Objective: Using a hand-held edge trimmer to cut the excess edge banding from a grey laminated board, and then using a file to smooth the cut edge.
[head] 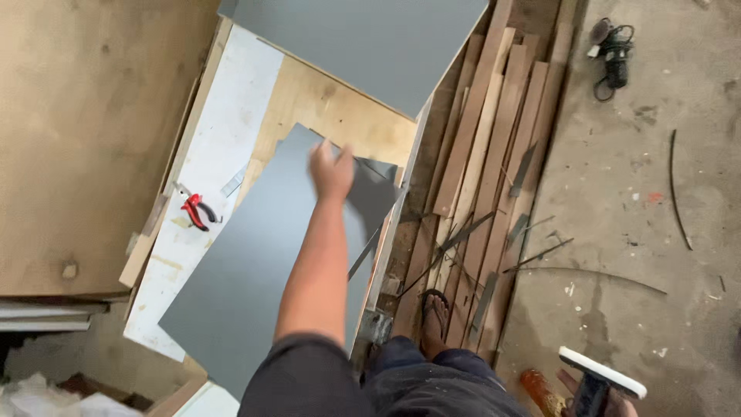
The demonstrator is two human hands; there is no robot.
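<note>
My left hand (332,171) reaches forward over a large grey laminate sheet (255,278) that lies on a plywood work surface (332,108). The hand is blurred, with the fingers spread at the sheet's far edge, and I cannot tell if it grips the sheet. At the bottom right, my right hand (614,400) is closed around a dark-handled tool with a white bar on top (602,372). An orange, speckled object (540,390) shows just beside that hand.
Red-handled pliers (197,210) lie on a white board left of the sheet. Another grey panel (363,38) sits at the far end. Long wood strips (494,139) are piled on the right, by my sandalled foot (434,313). A corded power tool (614,54) lies on the concrete floor.
</note>
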